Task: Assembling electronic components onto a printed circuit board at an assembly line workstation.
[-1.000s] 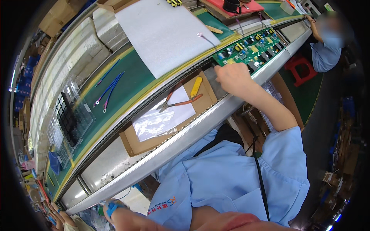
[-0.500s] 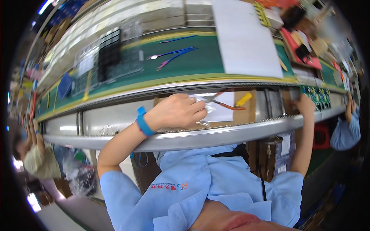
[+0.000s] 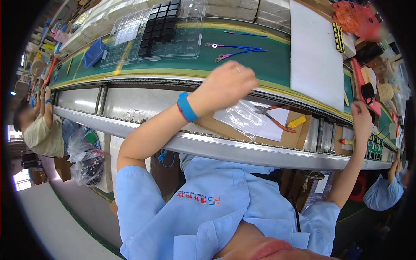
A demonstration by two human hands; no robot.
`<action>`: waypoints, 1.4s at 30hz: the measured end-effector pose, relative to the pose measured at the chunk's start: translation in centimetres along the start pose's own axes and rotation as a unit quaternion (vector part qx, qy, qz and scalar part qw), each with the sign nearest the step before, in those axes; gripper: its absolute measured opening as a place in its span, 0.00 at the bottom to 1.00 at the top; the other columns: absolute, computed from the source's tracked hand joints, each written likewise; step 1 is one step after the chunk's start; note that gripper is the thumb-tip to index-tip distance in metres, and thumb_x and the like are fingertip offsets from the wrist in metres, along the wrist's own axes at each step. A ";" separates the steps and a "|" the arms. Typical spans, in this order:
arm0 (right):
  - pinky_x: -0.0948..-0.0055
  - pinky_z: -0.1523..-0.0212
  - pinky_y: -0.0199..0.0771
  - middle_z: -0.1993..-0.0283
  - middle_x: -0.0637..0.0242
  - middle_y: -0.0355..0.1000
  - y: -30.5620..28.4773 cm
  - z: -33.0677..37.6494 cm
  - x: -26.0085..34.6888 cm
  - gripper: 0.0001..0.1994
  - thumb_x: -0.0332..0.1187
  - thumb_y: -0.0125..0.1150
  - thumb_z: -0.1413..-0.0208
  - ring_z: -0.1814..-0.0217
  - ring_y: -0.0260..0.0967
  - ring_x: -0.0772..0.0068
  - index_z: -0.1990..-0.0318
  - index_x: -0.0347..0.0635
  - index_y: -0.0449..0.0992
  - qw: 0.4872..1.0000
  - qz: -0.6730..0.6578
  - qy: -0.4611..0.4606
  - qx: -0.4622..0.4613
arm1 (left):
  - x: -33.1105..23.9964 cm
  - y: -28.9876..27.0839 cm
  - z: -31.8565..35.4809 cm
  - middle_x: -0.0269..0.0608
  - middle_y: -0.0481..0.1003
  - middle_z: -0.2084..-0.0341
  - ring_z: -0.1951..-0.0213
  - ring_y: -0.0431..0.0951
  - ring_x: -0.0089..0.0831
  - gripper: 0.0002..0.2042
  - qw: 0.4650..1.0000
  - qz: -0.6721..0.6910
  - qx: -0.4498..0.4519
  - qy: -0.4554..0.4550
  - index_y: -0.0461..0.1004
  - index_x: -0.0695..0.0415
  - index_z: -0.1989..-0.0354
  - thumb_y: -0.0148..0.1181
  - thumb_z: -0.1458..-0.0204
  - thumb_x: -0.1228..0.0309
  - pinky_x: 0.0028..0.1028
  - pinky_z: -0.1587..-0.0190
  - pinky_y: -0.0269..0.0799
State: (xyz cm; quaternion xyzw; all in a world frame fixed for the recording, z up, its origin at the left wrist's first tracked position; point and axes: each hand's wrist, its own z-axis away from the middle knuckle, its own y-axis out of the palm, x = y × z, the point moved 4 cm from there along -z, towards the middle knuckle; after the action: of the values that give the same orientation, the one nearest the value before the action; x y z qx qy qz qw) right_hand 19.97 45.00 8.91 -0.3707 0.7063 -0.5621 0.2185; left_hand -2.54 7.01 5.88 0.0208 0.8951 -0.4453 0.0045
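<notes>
My left hand (image 3: 229, 86), with a blue wrist strap (image 3: 187, 107), hovers over the near edge of the green conveyor belt (image 3: 182, 60). Its fingers are curled in, and whatever they hold, if anything, is hidden. Just beyond it lie several blue wire leads (image 3: 240, 53) with ring terminals. Below it, a clear plastic bag (image 3: 242, 118) rests on white paper beside orange-handled pliers (image 3: 277, 122) and a yellow-handled tool (image 3: 297, 121). At the right, my right hand (image 3: 361, 118) is raised by the belt edge with bent fingers; their contents cannot be made out. Green circuit boards (image 3: 375, 147) lie close to its forearm.
A clear tray with black square pieces (image 3: 160, 28) and a blue bin (image 3: 94, 53) stand on the belt. A white foam sheet (image 3: 316, 52) lies across it. Beyond my right hand is a red tray (image 3: 363, 80). A metal rail (image 3: 208, 147) runs before me; co-workers sit at both sides.
My left hand has gone from beside the plastic bag and pliers up toward the belt and the blue leads. My right hand has moved from the circuit boards toward the belt edge. The view has shifted.
</notes>
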 end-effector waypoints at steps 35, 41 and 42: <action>0.72 0.67 0.70 0.69 0.61 0.72 6.7 -2.3 13.4 0.09 0.32 0.58 0.43 0.70 0.70 0.68 0.55 0.43 0.74 0.958 -0.232 -0.168 0.006 | 8.7 2.5 0.9 0.46 0.68 0.45 0.42 0.66 0.41 0.07 0.963 0.005 0.111 -0.245 0.67 0.54 0.69 0.58 0.46 0.67 0.52 0.34 0.41; 0.72 0.66 0.70 0.69 0.61 0.73 6.8 -2.1 13.4 0.09 0.32 0.58 0.43 0.70 0.71 0.68 0.55 0.44 0.74 0.959 -0.231 -0.165 0.012 | 8.5 1.8 0.5 0.42 0.69 0.53 0.47 0.68 0.40 0.07 0.966 0.000 0.097 -0.238 0.68 0.55 0.70 0.60 0.48 0.68 0.45 0.37 0.48; 0.72 0.66 0.70 0.69 0.61 0.73 6.8 -2.0 13.3 0.09 0.32 0.58 0.42 0.70 0.71 0.68 0.55 0.44 0.74 0.958 -0.232 -0.167 0.004 | 8.3 1.8 0.4 0.42 0.69 0.54 0.48 0.69 0.40 0.07 0.970 0.013 0.090 -0.227 0.69 0.55 0.68 0.60 0.48 0.68 0.43 0.38 0.49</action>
State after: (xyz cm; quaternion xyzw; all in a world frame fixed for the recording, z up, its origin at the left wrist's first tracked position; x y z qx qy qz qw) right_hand 8.19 36.66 4.41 -0.6121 0.5521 -0.5303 0.1983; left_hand -10.80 8.01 3.99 -0.0689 0.8264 -0.5171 0.2119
